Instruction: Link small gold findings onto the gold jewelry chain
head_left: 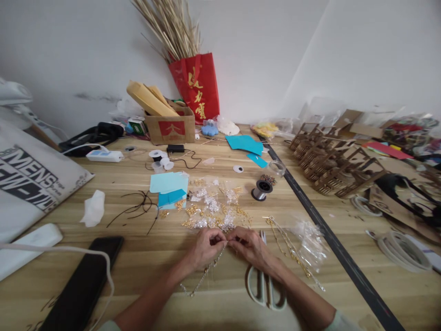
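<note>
Both hands meet low in the middle of the head view, fingertips almost touching. My left hand (206,248) is closed in a pinch on one end of a silvery beaded chain (206,272), which trails down to the table. Pinched too, my right hand (248,246) meets that end; what lies between its fingertips is too small to make out. Scissors (263,292) with pale handles lie partly under my right wrist. Just beyond my fingers are small bags and piles of silver beads (227,219) and gold beads (193,210). Finished-looking gold chains (287,243) rest to the right.
A wire spool (262,190) stands behind the beads, beside a clear jar (275,169). Clear plastic bags (312,243) lie at right, near a dark strip (330,241). Left are blue cards (168,183), black cords (138,207) and a phone (82,280). Wooden models (334,161) stand at right.
</note>
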`<state>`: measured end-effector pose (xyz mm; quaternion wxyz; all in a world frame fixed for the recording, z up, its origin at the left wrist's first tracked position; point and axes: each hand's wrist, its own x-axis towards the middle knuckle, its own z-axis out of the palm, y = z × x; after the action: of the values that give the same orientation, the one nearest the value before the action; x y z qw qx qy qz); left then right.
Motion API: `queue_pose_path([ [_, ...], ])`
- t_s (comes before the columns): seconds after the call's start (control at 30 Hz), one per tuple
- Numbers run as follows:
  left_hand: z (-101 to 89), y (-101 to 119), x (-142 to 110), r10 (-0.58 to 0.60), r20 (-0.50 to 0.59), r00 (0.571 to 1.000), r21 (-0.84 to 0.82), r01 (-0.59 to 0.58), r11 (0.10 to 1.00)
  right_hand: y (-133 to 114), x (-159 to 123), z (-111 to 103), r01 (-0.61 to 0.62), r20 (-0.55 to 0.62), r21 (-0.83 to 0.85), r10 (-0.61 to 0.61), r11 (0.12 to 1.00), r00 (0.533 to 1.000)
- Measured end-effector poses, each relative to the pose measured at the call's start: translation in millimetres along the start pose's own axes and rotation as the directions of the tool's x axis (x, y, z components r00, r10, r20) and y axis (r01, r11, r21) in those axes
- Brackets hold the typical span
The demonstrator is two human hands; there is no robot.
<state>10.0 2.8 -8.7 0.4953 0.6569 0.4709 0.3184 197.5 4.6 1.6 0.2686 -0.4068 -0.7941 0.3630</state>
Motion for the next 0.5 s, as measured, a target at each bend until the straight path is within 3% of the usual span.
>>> queue_pose_path([
  [0.5, -0.3, -3.5, 0.1, 0.031, -0.002, 1.0, 0.014, -0.031, 0.999, -2.8, 0.6, -1.5, 0.012, -0.052, -0.01, -0.012, 1.0, 0.999],
])
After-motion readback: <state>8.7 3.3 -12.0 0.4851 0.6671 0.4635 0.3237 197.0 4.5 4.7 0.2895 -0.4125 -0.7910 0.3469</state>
